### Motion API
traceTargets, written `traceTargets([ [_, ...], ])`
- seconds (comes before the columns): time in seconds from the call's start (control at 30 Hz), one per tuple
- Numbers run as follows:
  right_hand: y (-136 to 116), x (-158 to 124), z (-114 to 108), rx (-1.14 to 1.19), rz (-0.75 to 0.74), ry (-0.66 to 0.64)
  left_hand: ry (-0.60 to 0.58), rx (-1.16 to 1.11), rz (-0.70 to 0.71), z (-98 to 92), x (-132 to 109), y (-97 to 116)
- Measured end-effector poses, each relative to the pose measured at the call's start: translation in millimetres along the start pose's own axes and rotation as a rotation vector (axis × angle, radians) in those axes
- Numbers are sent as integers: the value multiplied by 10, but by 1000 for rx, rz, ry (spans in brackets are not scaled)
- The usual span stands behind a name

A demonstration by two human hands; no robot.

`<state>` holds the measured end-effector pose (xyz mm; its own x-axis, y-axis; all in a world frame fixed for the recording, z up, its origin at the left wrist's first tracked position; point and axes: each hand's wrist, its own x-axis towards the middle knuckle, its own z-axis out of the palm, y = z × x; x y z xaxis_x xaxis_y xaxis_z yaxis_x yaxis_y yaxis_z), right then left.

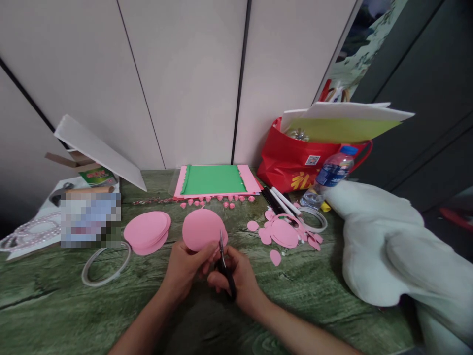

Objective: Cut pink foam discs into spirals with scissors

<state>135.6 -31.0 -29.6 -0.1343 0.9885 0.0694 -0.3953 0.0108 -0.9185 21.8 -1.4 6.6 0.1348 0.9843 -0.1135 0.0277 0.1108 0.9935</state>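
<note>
My left hand (pixel 188 264) pinches the lower edge of a round pink paper piece (pixel 202 228), held above the table. The fingers of my right hand (pixel 236 278) are wrapped round the black handles of scissors (pixel 224 266), whose blades point up at the right edge of the pink paper. To the left lies a stack of pink paper circles (pixel 146 229). On the right are pink paper scraps (pixel 283 231) in a loose heap, with a small pink piece (pixel 275 257) just in front. Several small pink rolled pieces (pixel 231 198) form rows behind the held paper.
A green sheet (pixel 214 179) on pink paper lies at the back. Behind right stand a red bag (pixel 284 160) and a bottle (pixel 330 175), near pens (pixel 283 202) and a tape roll (pixel 313 220). A white cloth object (pixel 373 246) is far right; another tape roll (pixel 86 273) lies left.
</note>
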Motion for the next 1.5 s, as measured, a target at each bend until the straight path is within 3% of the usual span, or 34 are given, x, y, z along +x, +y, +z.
traceTargets([
  [0.53,20,67,-93,47,-7,-16,-19,167,-28,7,0,99],
  [0.83,4,75,-81,73,28,9,-11,146,-23,4,-10,122],
  [1.23,-17,84,-111,-68,19,79,-5,10,-7,3,6,104],
  [1.5,-16,77,-76,-50,35,53,-61,-55,4,-5,6,101],
])
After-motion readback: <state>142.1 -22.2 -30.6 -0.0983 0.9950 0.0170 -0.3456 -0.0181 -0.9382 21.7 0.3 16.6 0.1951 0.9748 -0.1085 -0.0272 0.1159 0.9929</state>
